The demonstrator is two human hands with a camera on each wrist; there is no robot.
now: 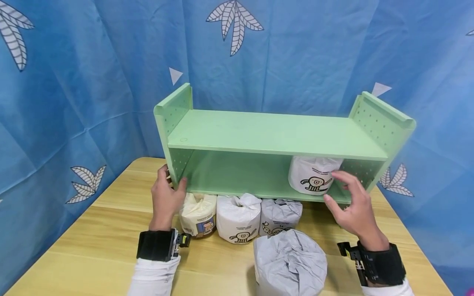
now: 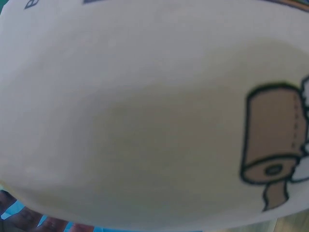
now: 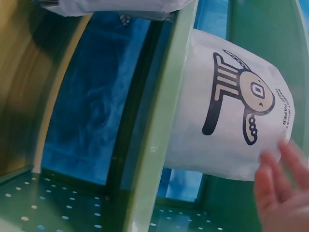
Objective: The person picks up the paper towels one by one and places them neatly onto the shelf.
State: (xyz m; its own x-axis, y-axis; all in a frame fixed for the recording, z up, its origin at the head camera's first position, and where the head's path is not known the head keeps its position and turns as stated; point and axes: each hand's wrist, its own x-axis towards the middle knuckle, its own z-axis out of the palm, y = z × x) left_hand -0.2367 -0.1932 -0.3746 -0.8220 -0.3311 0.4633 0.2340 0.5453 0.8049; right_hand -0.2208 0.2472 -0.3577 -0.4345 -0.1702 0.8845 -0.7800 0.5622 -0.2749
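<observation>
A light green shelf unit (image 1: 274,129) stands on the wooden table. A white paper-wrapped toilet roll (image 1: 314,172) with a cartoon figure sits at the right of its lower board. My left hand (image 1: 167,199) grips the unit's left side panel, thumb on the inner side and fingers behind. By the roll's right edge is my right hand (image 1: 355,209), thumb and fingers spread apart; in the right wrist view its fingertips (image 3: 266,181) are close to the wrapper, and contact is unclear. A pale wrapped roll (image 2: 159,121) fills the left wrist view.
Below the lower board stand a cream roll (image 1: 200,211), a white roll (image 1: 238,218) and a grey roll (image 1: 282,216). Another grey-wrapped roll (image 1: 290,263) is nearer the front. A blue curtain (image 1: 274,61) hangs behind the table (image 1: 92,242).
</observation>
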